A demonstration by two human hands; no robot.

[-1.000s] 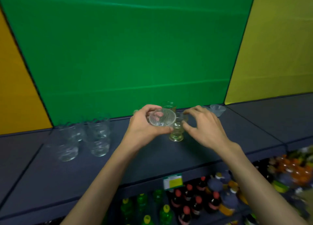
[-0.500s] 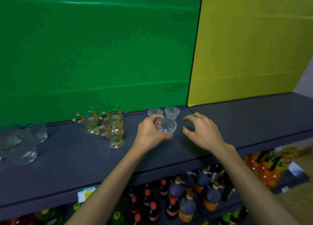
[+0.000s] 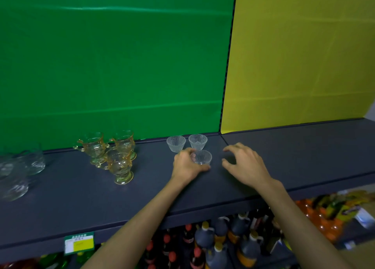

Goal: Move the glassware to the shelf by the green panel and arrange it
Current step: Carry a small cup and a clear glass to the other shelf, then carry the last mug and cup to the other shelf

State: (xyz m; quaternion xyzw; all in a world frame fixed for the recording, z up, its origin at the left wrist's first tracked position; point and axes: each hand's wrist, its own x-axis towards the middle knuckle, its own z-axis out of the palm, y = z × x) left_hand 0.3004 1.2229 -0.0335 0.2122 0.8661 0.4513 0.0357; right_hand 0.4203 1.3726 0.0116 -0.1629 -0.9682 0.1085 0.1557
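The left hand's grip (image 3: 187, 164) is pinching a light, fragile ribbed glass cup (image 3: 201, 157) by its wall, two matching cups (image 3: 176, 143) just behind, while the right hand (image 3: 244, 165) is hovering empty with fingers spread.

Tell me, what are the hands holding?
The left hand holds a small ribbed glass cup by its side wall. The right hand holds nothing.
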